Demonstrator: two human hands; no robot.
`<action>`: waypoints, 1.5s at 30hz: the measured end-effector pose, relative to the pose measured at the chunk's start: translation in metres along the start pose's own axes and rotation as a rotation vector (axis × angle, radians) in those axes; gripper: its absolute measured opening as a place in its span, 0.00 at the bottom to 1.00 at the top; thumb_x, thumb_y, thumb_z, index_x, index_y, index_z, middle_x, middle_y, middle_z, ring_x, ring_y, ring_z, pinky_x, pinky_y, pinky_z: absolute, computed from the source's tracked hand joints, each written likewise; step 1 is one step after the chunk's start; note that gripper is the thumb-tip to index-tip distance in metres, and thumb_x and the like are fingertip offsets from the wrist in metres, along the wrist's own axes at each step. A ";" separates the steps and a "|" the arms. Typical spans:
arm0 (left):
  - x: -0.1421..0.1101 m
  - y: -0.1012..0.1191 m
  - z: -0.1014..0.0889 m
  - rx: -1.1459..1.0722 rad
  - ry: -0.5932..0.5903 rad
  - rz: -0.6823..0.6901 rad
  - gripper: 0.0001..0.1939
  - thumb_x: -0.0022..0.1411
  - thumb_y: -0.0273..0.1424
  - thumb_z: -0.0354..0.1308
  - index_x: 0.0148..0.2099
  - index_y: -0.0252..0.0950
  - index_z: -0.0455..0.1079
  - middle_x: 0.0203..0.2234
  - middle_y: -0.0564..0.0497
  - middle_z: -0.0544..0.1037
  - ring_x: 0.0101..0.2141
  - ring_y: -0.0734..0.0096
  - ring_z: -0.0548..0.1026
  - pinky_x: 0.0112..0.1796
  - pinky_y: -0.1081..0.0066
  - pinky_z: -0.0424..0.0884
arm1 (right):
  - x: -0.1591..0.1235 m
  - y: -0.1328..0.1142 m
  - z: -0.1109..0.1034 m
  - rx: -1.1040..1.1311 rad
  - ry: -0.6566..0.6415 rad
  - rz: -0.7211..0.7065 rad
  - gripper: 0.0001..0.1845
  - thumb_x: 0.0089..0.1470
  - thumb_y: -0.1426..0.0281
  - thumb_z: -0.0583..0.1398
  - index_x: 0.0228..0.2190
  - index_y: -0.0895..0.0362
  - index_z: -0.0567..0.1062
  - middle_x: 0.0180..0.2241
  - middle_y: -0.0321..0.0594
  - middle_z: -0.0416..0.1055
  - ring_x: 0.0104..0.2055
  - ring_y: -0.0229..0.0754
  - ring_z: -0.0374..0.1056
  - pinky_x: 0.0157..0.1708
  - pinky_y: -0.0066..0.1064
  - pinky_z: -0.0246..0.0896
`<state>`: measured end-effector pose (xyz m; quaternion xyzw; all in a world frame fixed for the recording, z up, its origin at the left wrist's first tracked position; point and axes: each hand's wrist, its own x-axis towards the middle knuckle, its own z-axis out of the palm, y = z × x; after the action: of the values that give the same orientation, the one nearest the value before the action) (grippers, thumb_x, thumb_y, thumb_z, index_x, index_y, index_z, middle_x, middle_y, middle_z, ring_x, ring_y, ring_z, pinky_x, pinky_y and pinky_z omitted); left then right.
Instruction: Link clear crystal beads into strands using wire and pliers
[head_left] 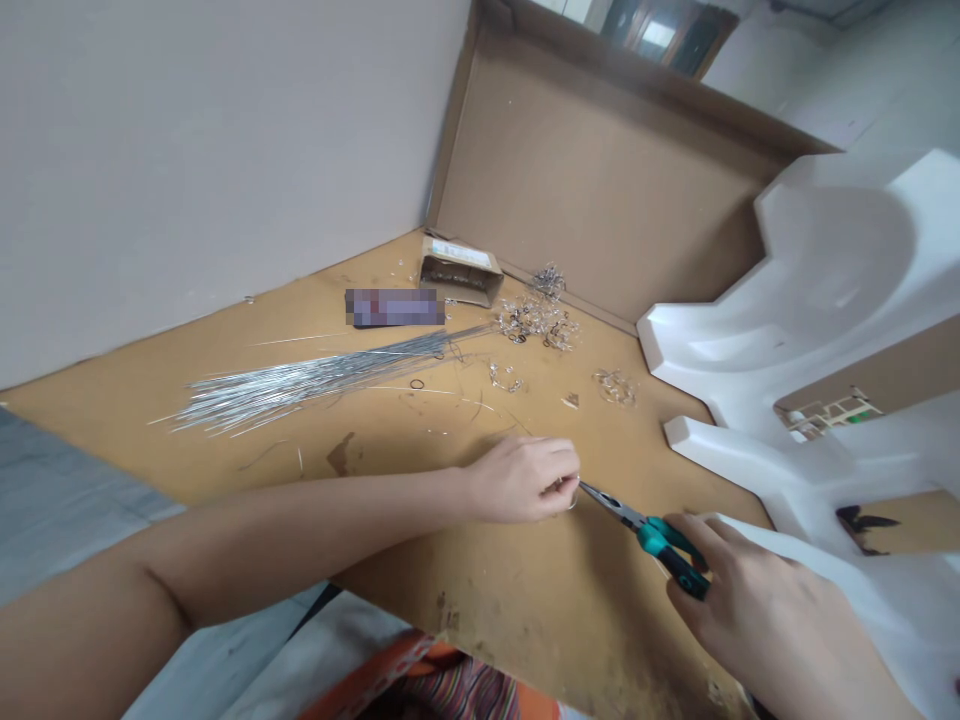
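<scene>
My right hand is wrapped round the green and black handles of long-nose pliers. The jaws point left and their tip meets my left hand, whose fingers are pinched together on a thin piece of wire. A small loop of that wire shows below the fingertips; the rest is hidden in the hand. Beyond my left hand lies a bundle of straight metal wires on the brown tabletop. Farther back is a heap of small bent wire pieces.
A small open cardboard box and a blurred-out flat object stand behind the bundle. Large white moulded parts crowd the right side. A grey wall and a big cardboard panel close off the back.
</scene>
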<state>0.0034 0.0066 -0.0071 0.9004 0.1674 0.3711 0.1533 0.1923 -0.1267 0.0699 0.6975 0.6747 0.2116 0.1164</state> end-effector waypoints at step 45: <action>0.010 -0.020 0.010 -1.040 -0.043 -0.607 0.08 0.53 0.30 0.55 0.26 0.33 0.59 0.28 0.50 0.74 0.24 0.80 0.67 0.28 0.76 0.64 | 0.031 -0.033 0.075 0.326 -0.011 0.306 0.22 0.54 0.56 0.48 0.42 0.56 0.70 0.37 0.48 0.70 0.43 0.52 0.64 0.34 0.38 0.59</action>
<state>0.0131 0.0273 -0.0160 0.6267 0.2103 0.3259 0.6759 0.1962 -0.0843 -0.0065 0.8026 0.5855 0.1108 -0.0277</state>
